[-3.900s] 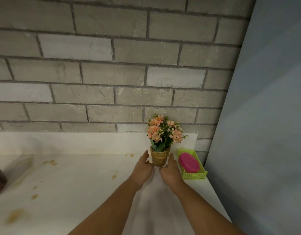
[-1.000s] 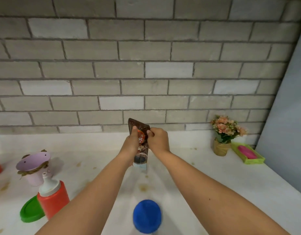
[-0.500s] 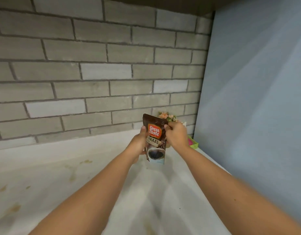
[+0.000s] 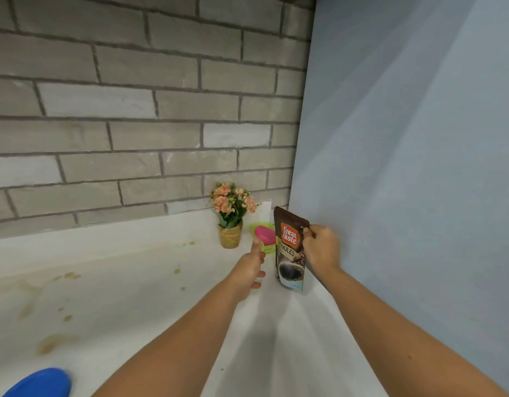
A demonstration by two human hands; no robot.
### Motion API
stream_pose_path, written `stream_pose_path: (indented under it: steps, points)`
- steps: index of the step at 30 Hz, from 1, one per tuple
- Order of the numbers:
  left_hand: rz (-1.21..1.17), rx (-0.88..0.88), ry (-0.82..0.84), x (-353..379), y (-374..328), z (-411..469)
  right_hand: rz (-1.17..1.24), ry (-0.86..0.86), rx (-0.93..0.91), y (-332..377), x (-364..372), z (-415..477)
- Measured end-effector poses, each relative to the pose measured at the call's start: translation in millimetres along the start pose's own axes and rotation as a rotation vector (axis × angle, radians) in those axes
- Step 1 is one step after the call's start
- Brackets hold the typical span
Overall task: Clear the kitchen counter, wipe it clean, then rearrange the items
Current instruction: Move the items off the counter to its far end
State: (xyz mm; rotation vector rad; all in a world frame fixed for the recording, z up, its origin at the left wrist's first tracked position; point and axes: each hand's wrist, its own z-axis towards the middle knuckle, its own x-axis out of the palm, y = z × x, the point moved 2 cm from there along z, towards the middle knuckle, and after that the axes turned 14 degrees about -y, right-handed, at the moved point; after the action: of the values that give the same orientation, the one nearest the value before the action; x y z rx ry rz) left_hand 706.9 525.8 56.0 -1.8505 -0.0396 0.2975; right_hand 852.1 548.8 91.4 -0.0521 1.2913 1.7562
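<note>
1. Blue lid (image 4: 38,382): lies at the lower left of the counter (image 4: 133,296), cut off by the frame.
2. Brown stains (image 4: 50,343): scattered over the counter's left half. None are wiped, so the wiping is judged to be still ahead.
3. Flower pot (image 4: 230,222): stands upright against the brick wall, near the right corner.
4. Left hand (image 4: 249,270): half a second ago it gripped the pouch. Now it is off it, fingers loose, holding nothing, just left of it.
5. Soap tray (image 4: 268,249): green, with pink soap, between the pot and the pouch and partly hidden.
6. Coffee pouch (image 4: 290,250): upright, newly carried into the right corner. Whether its base touches the counter cannot be told.
7. Right hand (image 4: 320,249): pinches the pouch's upper right edge and is the only grip on it. The pouch is probably being parked with the corner group.
</note>
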Motion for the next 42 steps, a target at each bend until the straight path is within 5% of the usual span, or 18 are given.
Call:
stream_pose_path:
  steps: [26, 42]
  points:
    - [-0.058, -0.032, -0.034, 72, 8, 12, 0.084, 0.145, -0.067, -48, 28, 24]
    - [-0.189, 0.055, -0.219, 26, 0, -2, 0.214, -0.147, -0.278, 7, -4, 3]
